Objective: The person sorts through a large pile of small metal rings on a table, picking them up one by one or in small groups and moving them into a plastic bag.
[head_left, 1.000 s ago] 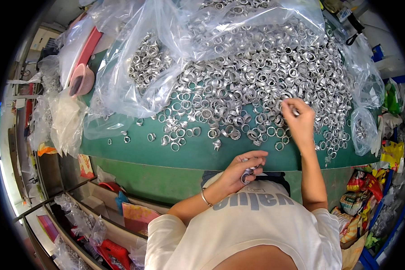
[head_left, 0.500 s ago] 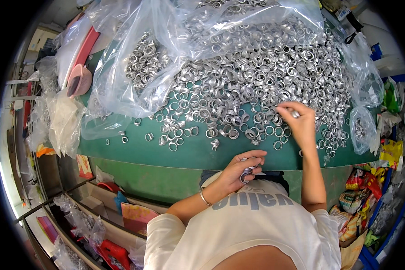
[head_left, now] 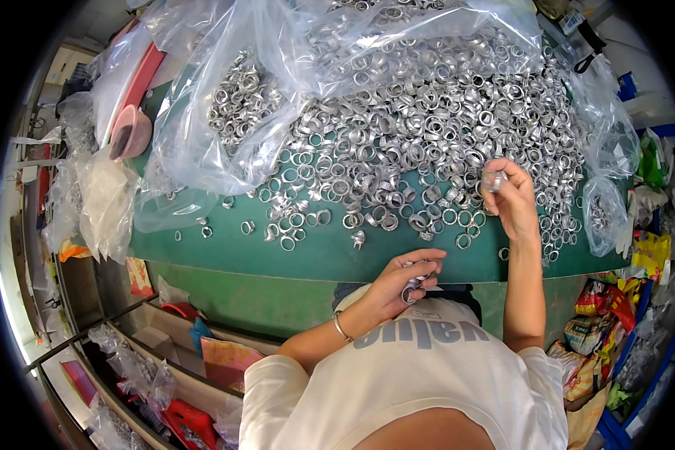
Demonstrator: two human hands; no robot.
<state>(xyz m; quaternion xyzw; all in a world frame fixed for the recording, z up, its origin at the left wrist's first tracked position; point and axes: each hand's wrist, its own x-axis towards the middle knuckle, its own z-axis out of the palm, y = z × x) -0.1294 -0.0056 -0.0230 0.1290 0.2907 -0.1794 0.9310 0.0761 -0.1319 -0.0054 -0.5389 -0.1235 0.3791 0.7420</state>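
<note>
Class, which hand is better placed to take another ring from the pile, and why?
Probably the right hand: it is at the ring pile, though it pinches a silver ring. The left hand is near the body, curled around other rings.

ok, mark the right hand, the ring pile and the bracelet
Right hand [head_left: 516, 204]: head view, middle of the hand.
Ring pile [head_left: 457, 124]: head view, rings near the middle of the heap.
Bracelet [head_left: 338, 327]: head view, visible side of the band.
</note>
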